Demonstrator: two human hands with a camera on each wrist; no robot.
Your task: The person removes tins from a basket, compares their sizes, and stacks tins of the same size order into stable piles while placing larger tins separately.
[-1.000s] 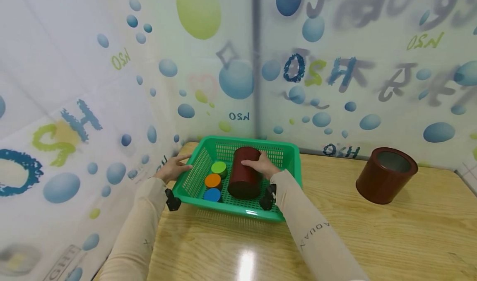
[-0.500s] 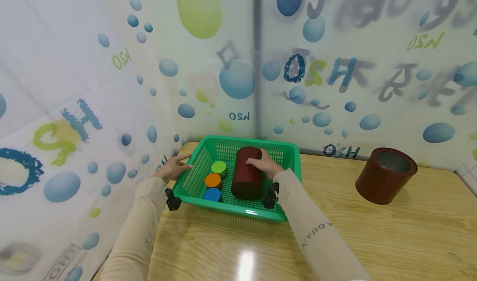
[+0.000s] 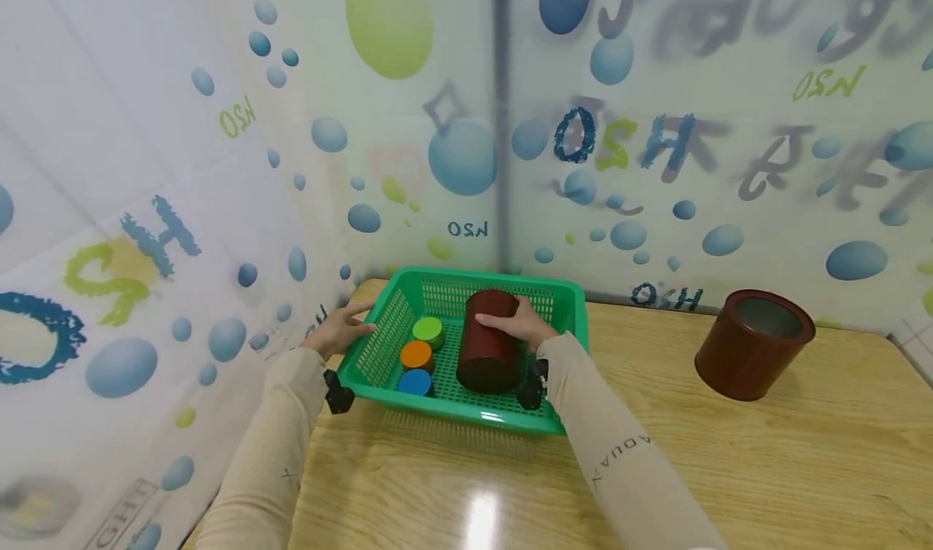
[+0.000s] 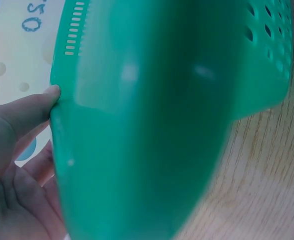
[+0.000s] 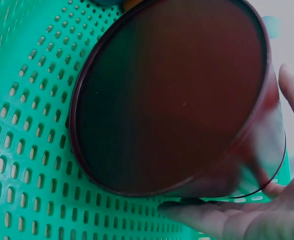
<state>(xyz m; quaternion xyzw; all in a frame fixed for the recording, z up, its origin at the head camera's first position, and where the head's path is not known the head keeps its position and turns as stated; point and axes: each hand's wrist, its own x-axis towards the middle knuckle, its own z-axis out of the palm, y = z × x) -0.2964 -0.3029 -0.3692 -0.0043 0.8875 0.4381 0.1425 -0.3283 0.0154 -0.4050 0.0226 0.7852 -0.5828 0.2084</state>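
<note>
A dark red cylinder [image 3: 490, 343] lies on its side in the green basket [image 3: 466, 417]. My right hand [image 3: 519, 323] holds it from the right, thumb on top; in the right wrist view the fingers [image 5: 201, 216] reach low along the side of the cylinder [image 5: 171, 100]. Left of it stand a light green piece [image 3: 428, 331], an orange piece [image 3: 417, 355] and a blue piece [image 3: 416, 382]. My left hand [image 3: 338, 330] is at the basket's left rim; in the left wrist view its thumb tip [image 4: 53, 91] touches the rim, the fingers behind the edge.
A second dark red cylinder [image 3: 754, 343], open at the top, stands on the wooden table [image 3: 627, 420] to the right of the basket. Printed curtains [image 3: 656, 210] hang behind the table and along the left side.
The cylinder in the basket has shifted a little to the right together with my right hand, away from the three coloured pieces. My left hand stays at the rim.
</note>
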